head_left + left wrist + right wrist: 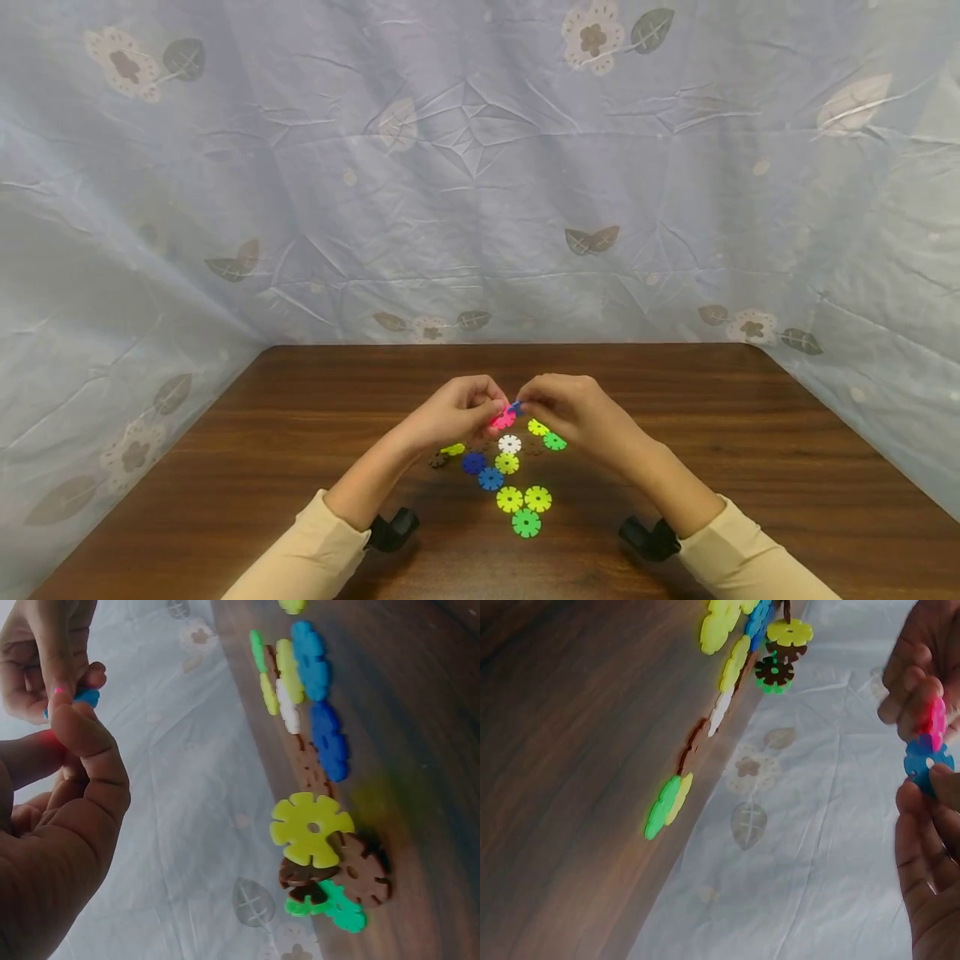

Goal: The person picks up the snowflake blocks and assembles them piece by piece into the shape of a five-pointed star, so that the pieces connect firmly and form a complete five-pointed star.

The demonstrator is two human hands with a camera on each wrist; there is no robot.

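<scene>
My left hand [467,410] pinches a pink notched disc [504,418] between thumb and fingers. A blue notched disc [928,763] is pinched by my right hand [581,410], its rim meeting the pink disc's edge at an angle. In the right wrist view the two discs overlap at their slots, raised over the table. Both hands are close together, fingertips nearly touching. In the left wrist view the fingers hide most of the pink disc, and only part of the blue one shows beyond them.
Loose discs lie on the brown wooden table [660,500] below the hands: a white disc [509,444], a dark blue disc [473,463], a green disc [527,522] and several yellow ones. Left of them sits a cluster with a yellow disc [312,829] and brown disc [363,870]. A patterned curtain [480,183] hangs behind.
</scene>
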